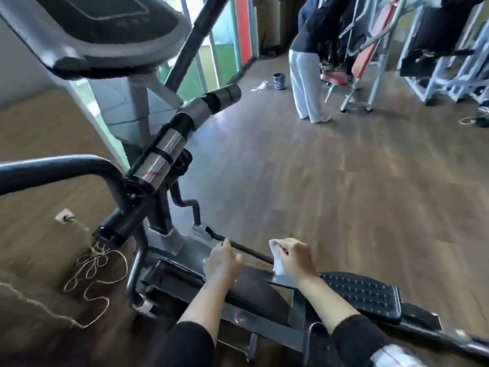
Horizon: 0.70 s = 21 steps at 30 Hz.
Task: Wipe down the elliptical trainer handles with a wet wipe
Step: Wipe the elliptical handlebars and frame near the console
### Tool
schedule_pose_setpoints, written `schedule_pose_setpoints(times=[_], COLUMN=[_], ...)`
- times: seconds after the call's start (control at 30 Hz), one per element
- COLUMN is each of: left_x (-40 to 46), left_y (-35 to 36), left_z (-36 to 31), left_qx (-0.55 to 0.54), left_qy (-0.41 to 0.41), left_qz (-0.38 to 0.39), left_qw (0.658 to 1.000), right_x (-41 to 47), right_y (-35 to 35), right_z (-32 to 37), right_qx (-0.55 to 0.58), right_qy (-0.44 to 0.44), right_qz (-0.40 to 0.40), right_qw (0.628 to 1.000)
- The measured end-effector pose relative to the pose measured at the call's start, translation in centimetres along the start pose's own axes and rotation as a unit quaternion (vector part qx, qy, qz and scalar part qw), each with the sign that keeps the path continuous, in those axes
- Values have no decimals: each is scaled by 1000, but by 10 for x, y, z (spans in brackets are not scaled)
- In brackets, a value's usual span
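One head cam, wide-angle, looks fwd and down over the elliptical (148,160). Hands sit close, low in frame. Floor (344,194) stretches far beyond.

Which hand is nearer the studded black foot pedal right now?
Right. The right hand, gripping the white wet wipe, sits just beside the studded black foot pedal's near end. The left hand holds the thin black rod, farther from the pedal.

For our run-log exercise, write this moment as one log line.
left hand: grips thin bar | right hand: holds wet wipe on bar | handles: untouched now
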<state>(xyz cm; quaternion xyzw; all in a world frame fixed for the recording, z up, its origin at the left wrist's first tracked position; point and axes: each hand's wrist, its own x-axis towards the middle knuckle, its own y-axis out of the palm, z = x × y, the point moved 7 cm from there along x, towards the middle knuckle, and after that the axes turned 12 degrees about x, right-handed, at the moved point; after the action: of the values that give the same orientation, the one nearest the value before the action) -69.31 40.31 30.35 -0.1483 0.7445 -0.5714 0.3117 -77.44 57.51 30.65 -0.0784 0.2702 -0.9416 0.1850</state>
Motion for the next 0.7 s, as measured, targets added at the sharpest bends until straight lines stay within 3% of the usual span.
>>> schedule_pose_setpoints(times=[0.17, 0.37, 0.57, 0.7], left_x=[-17, -45, -75, -97], left_y=[-43, -97, -173, -232], left_z=[-6, -34, -70, -87], left_qx=[-25, 9, 60, 116], left_qy=[-81, -108, -72, -60], left_qz=[-106, -180, -286, -371], left_qw=[991, 978, 954, 919], right_x=[36, 58, 74, 80], right_y=[-8, -18, -39, -49], right_z=[33, 70, 107, 134], right_qx=[45, 81, 176, 240], right_qy=[-102, -195, -250, -257], right_qz=[45, 70, 37, 32], right_qw=[993, 975, 951, 936])
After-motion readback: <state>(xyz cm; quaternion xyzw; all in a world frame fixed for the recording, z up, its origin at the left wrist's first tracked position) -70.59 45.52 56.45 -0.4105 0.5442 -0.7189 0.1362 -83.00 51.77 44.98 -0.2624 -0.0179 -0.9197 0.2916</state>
